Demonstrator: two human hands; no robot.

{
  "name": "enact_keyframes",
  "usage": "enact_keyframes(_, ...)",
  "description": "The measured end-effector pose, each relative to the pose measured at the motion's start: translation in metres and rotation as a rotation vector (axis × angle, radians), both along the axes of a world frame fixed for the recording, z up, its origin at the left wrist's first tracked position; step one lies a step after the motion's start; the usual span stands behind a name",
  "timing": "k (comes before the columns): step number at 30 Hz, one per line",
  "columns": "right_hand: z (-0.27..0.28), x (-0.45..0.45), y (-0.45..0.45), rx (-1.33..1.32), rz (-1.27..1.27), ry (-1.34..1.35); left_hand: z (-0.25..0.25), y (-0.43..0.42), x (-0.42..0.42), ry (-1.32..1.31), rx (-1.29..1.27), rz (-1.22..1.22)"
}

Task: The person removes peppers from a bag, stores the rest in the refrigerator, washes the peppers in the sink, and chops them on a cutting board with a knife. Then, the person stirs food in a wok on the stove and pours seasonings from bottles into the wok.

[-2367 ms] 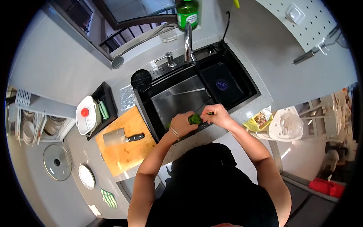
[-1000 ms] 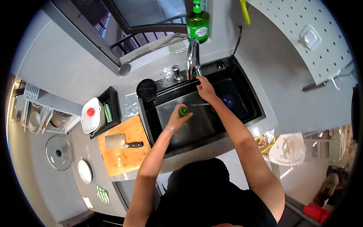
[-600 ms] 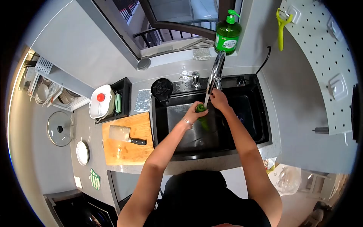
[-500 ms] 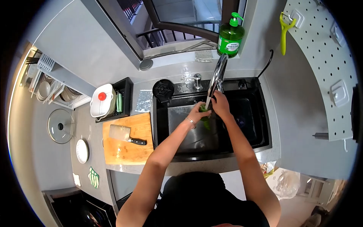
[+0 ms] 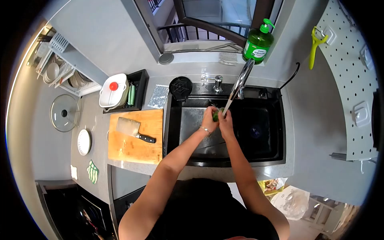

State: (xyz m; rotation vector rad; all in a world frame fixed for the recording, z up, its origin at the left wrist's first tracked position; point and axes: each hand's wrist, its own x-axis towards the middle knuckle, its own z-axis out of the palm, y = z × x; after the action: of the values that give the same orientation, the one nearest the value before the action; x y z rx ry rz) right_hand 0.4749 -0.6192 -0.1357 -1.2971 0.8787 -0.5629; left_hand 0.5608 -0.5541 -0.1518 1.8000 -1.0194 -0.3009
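Over the black sink (image 5: pixel 200 162), my left hand (image 5: pixel 209 120) is closed round a green vegetable (image 5: pixel 216 116), perhaps a pepper, partly hidden by the fingers. My right hand (image 5: pixel 226 122) touches the vegetable's right side, its fingers bent against it. A stream of water from the chrome faucet (image 5: pixel 244 76) falls onto the vegetable between both hands. Behind the basin stand a soap dispenser (image 5: pixel 217 84) and a round black drain cover (image 5: pixel 181 88).
Left of the sink, a cleaver (image 5: pixel 129 127) lies on a wooden cutting board (image 5: pixel 148 154). Behind it are a white basket (image 5: pixel 114 98) and a black tray (image 5: pixel 140 84). A green soap bottle (image 5: pixel 258 44) stands on the sill. A yellow-green peeler (image 5: pixel 314 48) hangs at right.
My right hand has come from the faucet down to the vegetable, beside my left hand. Water now runs, which it did not a second ago. The view has shifted.
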Motion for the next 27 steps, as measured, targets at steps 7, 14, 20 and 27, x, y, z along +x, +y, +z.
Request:
enact_keyframes(7, 0.025, -0.013, -0.020, 0.439, -0.108, -0.525, -0.049, 0.078, 0.002, 0.059, 0.364, -0.020)
enact_keyframes(14, 0.031, -0.003, -0.027, 0.529, -0.056, -0.565, -0.050, 0.116, 0.029, 0.129, 0.433, -0.034)
enact_keyframes(20, 0.026, 0.025, -0.005, 0.594, 0.044, -0.516, -0.011, 0.038, 0.018, 0.312, 0.289, -0.191)
enact_keyframes(27, 0.002, 0.020, -0.003, -0.263, -0.229, -0.168, 0.001, 0.014, -0.013, -0.220, 0.361, -0.050)
